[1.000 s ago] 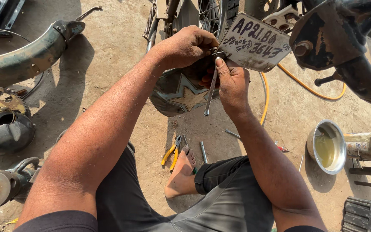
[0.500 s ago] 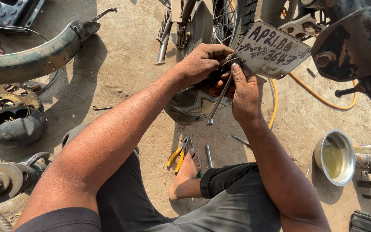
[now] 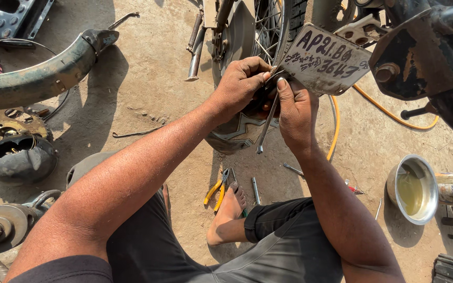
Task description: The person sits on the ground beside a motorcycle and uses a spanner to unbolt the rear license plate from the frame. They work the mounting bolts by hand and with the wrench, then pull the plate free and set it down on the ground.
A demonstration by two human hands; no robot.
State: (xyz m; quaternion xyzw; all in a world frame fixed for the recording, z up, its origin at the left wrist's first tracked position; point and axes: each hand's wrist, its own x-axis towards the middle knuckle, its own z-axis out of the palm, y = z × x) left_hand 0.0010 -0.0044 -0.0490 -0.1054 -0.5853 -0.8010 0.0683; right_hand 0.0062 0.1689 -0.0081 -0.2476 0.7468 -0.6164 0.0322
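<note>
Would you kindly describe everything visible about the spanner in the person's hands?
The spanner is a slim bar of bare grey metal, hanging almost upright with its lower end free above the ground. The right hand grips its upper part beside the left hand, just under the metal plate. Its top end is hidden behind the fingers.

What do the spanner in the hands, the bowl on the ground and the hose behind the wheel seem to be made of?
Spanner: probably steel, a bare grey bar with a dull shine, held by the right hand beside the left hand.
Bowl: seems thin bright metal, as its rim glints; it holds a yellowish liquid.
Hose: likely rubber or plastic, orange-yellow, matte, bending in a smooth curve.
</note>
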